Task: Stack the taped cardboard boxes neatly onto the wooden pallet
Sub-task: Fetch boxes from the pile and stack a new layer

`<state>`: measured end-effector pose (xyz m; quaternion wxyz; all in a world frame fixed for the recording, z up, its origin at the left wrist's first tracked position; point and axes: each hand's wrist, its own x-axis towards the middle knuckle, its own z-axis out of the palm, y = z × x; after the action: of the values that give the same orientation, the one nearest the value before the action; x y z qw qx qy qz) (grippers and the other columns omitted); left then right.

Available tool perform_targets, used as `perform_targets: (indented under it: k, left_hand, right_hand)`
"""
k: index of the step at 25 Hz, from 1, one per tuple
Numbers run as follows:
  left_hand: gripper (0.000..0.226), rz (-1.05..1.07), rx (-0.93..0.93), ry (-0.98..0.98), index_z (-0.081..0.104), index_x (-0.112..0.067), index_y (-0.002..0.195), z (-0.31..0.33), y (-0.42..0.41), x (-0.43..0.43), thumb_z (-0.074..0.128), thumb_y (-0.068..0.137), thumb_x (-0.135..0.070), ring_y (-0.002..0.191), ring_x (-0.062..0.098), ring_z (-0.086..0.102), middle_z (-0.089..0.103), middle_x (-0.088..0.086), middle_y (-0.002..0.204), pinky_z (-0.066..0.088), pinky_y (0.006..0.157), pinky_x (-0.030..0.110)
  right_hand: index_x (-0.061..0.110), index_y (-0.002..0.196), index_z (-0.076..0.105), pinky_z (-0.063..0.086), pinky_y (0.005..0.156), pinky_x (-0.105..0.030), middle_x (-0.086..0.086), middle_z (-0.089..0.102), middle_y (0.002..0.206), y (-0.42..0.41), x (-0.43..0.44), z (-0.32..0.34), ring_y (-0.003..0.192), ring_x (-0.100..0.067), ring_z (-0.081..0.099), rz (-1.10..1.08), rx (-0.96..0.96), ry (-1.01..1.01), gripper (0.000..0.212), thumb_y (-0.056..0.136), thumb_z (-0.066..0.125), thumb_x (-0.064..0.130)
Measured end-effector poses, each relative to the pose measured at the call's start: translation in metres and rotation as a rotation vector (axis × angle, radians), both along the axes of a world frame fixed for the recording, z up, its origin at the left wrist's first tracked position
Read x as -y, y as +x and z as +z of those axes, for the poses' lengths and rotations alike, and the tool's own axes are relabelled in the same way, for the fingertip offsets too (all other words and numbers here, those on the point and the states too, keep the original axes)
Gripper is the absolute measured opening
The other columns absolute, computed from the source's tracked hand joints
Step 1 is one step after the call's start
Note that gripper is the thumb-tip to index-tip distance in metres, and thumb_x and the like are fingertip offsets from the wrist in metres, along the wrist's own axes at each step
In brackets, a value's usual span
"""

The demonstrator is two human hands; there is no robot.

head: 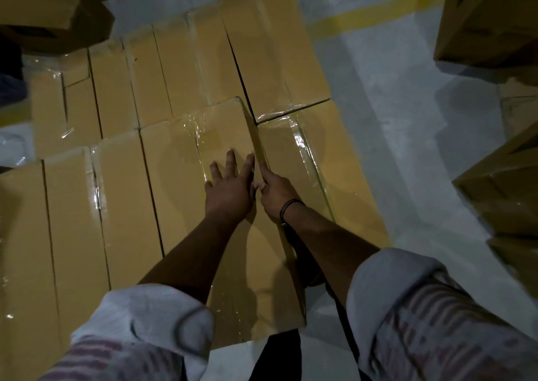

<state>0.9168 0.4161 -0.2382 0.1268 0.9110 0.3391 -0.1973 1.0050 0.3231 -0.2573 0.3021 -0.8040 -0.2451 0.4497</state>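
Note:
A long taped cardboard box (186, 165) lies on top of a layer of like boxes (122, 95) laid side by side below me. It sits higher than the box on its right (314, 171). My left hand (230, 188) lies flat on its top, fingers straight and spread. My right hand (275, 192) is at the box's right edge, its forefinger stretched along that edge and its other fingers curled against the side. The pallet is hidden under the boxes.
Grey floor (393, 118) with a yellow line (369, 10) runs along the right of the stack. More cardboard boxes stand at the far right (492, 16), the right edge (506, 182) and the top left (49, 13).

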Motion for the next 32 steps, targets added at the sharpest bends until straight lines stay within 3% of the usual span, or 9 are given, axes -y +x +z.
perform_targets:
  k: [7,10,14,16,18,25,32]
  left_hand:
    - [0.071,-0.003,-0.064,0.006,-0.005,-0.039,0.161,-0.001,0.003,0.000,0.037,0.106,-0.052,0.153,0.050,0.003,-0.013,0.008,0.171,0.031,0.114,0.068]
    - [0.071,-0.022,-0.095,-0.009,-0.002,-0.037,0.162,0.006,-0.004,0.008,0.040,0.106,-0.047,0.154,0.049,0.005,-0.012,0.010,0.171,0.030,0.115,0.066]
    - [0.074,0.007,-0.123,-0.066,-0.004,-0.035,0.163,0.019,-0.048,0.025,0.042,0.106,-0.046,0.155,0.046,0.002,-0.016,0.009,0.170,0.025,0.119,0.064]
    - [0.076,0.035,-0.155,-0.096,-0.004,-0.034,0.163,0.027,-0.077,0.034,0.044,0.105,-0.048,0.155,0.046,0.002,-0.015,0.010,0.170,0.023,0.121,0.063]
    - [0.073,0.090,-0.162,-0.106,0.000,-0.032,0.163,0.036,-0.105,0.037,0.043,0.106,-0.047,0.155,0.047,0.003,-0.012,0.011,0.171,0.022,0.121,0.063]
    - [0.074,0.162,-0.097,-0.135,0.001,-0.029,0.164,0.088,-0.181,0.036,0.042,0.106,-0.050,0.154,0.048,0.006,-0.009,0.013,0.171,0.022,0.121,0.061]
    - [0.070,0.024,0.012,-0.079,0.008,-0.027,0.164,0.135,-0.201,0.052,0.039,0.106,-0.052,0.152,0.048,0.015,-0.001,0.014,0.171,0.025,0.119,0.056]
  right_hand:
    - [0.041,0.156,0.018,0.056,0.088,-0.044,-0.014,0.063,0.120,0.011,-0.005,-0.002,0.101,-0.030,0.063,0.077,0.022,-0.043,0.071,0.099,0.048,0.011]
    - [0.029,0.157,0.021,0.051,0.095,-0.041,-0.014,0.056,0.137,0.005,-0.004,0.003,0.117,-0.031,0.058,0.085,0.056,-0.056,0.072,0.096,0.056,0.012]
    - [0.015,0.158,0.011,0.031,0.117,-0.043,-0.010,0.010,0.165,-0.033,0.004,0.020,0.149,-0.034,0.018,0.246,0.347,-0.150,0.083,0.094,0.063,0.024]
    - [0.019,0.160,0.001,0.019,0.123,-0.044,-0.007,-0.007,0.167,-0.058,0.013,0.034,0.154,-0.033,-0.001,0.384,0.424,-0.171,0.085,0.098,0.058,0.030]
    - [0.021,0.160,-0.003,0.013,0.124,-0.046,-0.005,-0.013,0.167,-0.081,0.019,0.049,0.154,-0.033,-0.008,0.482,0.466,-0.174,0.082,0.100,0.053,0.028]
    - [0.021,0.159,0.012,0.018,0.123,-0.046,-0.009,0.003,0.168,-0.124,0.027,0.108,0.154,-0.033,0.004,0.494,0.489,-0.205,0.066,0.102,0.046,0.030]
    - [0.021,0.157,0.023,0.023,0.119,-0.044,-0.007,0.011,0.167,-0.136,0.061,0.167,0.152,-0.031,0.012,0.382,0.532,-0.178,0.063,0.101,0.048,0.036]
